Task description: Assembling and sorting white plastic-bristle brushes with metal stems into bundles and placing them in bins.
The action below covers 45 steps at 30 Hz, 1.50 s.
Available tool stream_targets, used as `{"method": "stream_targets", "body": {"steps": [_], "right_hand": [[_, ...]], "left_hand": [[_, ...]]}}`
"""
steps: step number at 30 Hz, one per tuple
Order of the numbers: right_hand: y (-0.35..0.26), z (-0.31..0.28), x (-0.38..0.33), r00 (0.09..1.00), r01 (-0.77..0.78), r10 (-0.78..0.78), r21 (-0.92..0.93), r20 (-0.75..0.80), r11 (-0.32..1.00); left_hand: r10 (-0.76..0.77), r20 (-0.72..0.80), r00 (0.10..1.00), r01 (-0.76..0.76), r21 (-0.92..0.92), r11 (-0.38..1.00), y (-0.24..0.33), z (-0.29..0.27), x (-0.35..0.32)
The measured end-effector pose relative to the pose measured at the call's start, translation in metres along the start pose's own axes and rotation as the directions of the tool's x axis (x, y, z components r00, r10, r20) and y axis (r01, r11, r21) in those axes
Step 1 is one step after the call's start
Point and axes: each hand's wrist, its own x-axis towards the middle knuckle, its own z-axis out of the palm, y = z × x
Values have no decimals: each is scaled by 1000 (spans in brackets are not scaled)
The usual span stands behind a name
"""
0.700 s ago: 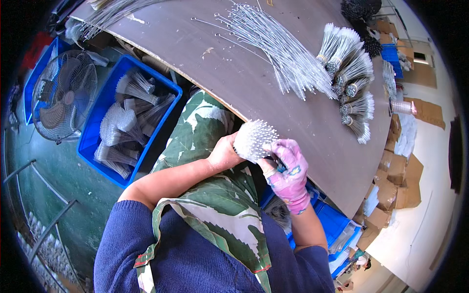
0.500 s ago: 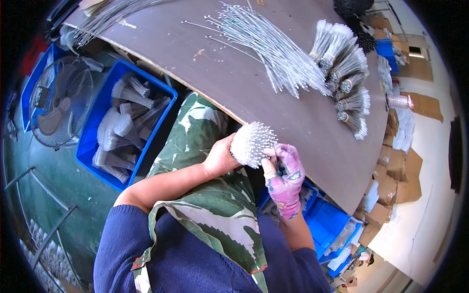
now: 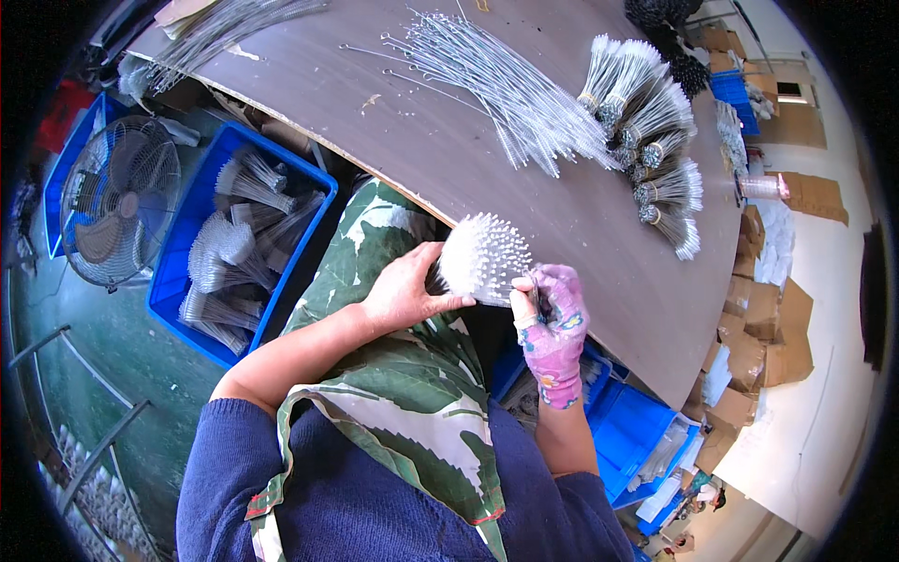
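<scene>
A big brown table (image 3: 449, 159) is seen, and a pile of loose thin wire brushes (image 3: 506, 84) is spread on it, with tied bunches of brushes (image 3: 655, 140) laid just beside the pile. A blue bin (image 3: 201, 201) full of more brush bunches is set on the floor to the left, and a round fan (image 3: 117, 201) is stood near it. Brown cardboard boxes (image 3: 758, 328) are piled by the wall on the right, and more blue bins (image 3: 646, 431) are kept under the table.
</scene>
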Motion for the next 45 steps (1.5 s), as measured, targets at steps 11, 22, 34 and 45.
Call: {"method": "stream_targets", "body": {"steps": [11, 22, 34, 45], "right_hand": [[-16, 11, -15, 887, -454, 425, 501, 179, 737], [-17, 27, -26, 921, -377, 372, 516, 118, 769], [-9, 30, -28, 860, -484, 476, 582, 181, 653], [-12, 35, -25, 911, -398, 394, 507, 122, 764]], "left_hand": [[1, -172, 985, 83, 481, 873, 35, -26, -14], [222, -64, 973, -220, 42, 975, 64, -18, -35], [347, -178, 921, -342, 60, 938, 72, -20, -19], [332, -115, 936, -319, 120, 940, 74, -30, -16]]}}
